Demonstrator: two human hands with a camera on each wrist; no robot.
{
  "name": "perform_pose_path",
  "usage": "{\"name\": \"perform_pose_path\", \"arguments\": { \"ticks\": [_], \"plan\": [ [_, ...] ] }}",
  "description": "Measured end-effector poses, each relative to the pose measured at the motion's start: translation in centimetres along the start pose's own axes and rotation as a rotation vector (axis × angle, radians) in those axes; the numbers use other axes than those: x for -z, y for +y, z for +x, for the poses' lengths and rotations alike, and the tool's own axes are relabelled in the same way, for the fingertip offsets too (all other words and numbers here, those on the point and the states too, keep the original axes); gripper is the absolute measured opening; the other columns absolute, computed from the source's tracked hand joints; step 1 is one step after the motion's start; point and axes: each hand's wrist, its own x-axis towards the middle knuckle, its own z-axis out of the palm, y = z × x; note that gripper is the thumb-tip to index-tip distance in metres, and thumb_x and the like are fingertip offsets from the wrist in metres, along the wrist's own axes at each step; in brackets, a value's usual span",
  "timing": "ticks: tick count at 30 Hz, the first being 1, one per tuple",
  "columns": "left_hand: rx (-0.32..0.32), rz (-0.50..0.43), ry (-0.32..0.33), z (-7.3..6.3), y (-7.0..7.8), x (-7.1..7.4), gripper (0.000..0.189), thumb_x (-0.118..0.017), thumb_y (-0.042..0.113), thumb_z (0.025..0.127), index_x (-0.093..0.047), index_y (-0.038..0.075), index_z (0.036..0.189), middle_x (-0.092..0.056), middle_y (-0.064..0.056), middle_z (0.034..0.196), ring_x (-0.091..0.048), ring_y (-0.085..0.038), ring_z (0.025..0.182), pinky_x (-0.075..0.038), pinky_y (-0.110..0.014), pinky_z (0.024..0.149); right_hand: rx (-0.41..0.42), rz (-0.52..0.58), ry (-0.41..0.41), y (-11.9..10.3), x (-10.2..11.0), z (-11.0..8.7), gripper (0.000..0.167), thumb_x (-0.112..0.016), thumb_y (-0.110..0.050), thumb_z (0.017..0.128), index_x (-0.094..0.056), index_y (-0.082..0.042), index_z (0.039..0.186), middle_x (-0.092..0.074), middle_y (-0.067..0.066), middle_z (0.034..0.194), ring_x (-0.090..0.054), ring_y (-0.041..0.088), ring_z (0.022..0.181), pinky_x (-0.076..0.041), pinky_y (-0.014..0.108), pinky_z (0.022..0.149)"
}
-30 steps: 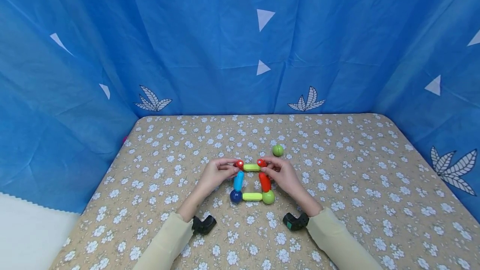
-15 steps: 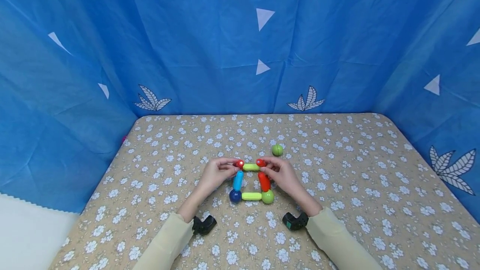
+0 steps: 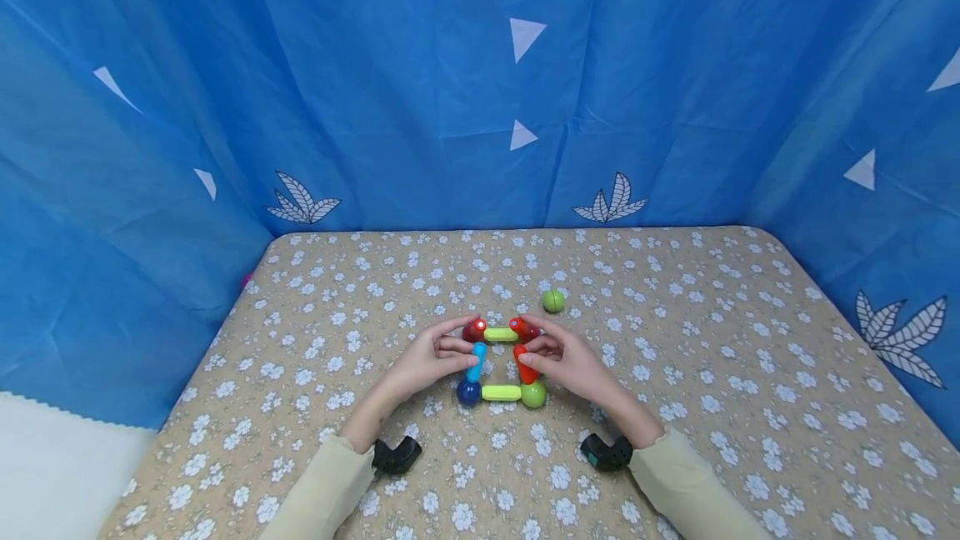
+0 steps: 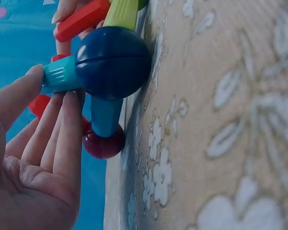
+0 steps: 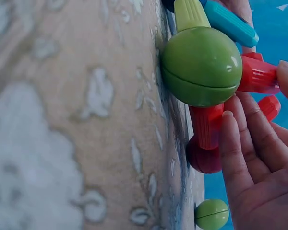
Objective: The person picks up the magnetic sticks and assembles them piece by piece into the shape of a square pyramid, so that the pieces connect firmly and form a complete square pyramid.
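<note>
A frame of magnetic rods and balls stands on the cloth. Its front corners are a dark blue ball point(image 3: 468, 393) and a green ball point(image 3: 533, 394), joined by a yellow-green rod point(image 3: 501, 392); dark red balls point(image 4: 104, 143) form the back corners. Upright on the blue ball is a light blue rod point(image 4: 61, 74), pinched near its top by my left hand point(image 3: 426, 358). My right hand point(image 3: 573, 361) pinches the upright red rod point(image 5: 259, 75) on the green ball. Behind them, two more red rods point(image 3: 476, 328) rise from the back corners, partly behind the fingers.
A loose green ball point(image 3: 553, 300) lies behind the frame, slightly right. The table wears a floral cloth point(image 3: 360, 273), with blue curtains point(image 3: 435, 90) hanging at its back and sides. Each wrist carries a black camera mount point(image 3: 397, 455).
Both hands have let go of the back red rods and come nearer to the body. Left fingers now pinch the front light blue rod, right fingers the front red rod.
</note>
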Motion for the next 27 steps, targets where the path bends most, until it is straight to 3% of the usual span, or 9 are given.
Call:
{"name": "perform_pose_path", "arguments": {
  "ticks": [6,15,20,27],
  "plan": [
    [0.0,0.024,0.001,0.2,0.1,-0.3,0.057,-0.067,0.007,0.087,-0.044,0.005,0.139,-0.065,-0.013,0.104,-0.062,-0.022,0.096,-0.049,-0.03,0.084,0.017,0.022,-0.017,-0.4,0.0,-0.1,0.055,-0.064,-0.002,0.088,-0.039,0.006,0.137,-0.067,0.01,0.09,-0.062,0.022,0.085,-0.049,0.025,0.066],
    [-0.018,0.05,-0.001,0.2,-0.1,-0.8,0.055,-0.068,0.011,0.087,-0.045,0.001,0.137,-0.063,-0.011,0.107,-0.062,-0.022,0.097,-0.05,-0.03,0.082,0.048,0.072,-0.027,3.2,-0.5,0.8,0.057,-0.065,-0.009,0.089,-0.04,0.0,0.139,-0.066,0.008,0.099,-0.062,0.02,0.09,-0.051,0.027,0.072],
    [-0.028,0.035,-0.02,0.2,-0.3,-0.7,0.056,-0.067,0.009,0.088,-0.043,0.0,0.138,-0.062,-0.013,0.109,-0.061,-0.023,0.098,-0.05,-0.031,0.083,0.07,0.097,-0.024,3.4,-0.6,0.9,0.056,-0.067,-0.013,0.088,-0.043,-0.002,0.138,-0.063,0.009,0.11,-0.061,0.021,0.096,-0.05,0.029,0.08],
    [-0.029,0.002,-0.053,0.2,-0.4,-0.8,0.058,-0.066,0.01,0.088,-0.04,-0.001,0.139,-0.06,-0.014,0.112,-0.062,-0.024,0.098,-0.05,-0.032,0.082,0.041,0.067,-0.042,3.2,-0.5,0.8,0.054,-0.069,-0.019,0.087,-0.048,-0.005,0.135,-0.063,0.005,0.109,-0.06,0.018,0.097,-0.05,0.028,0.081]
  ]
}}
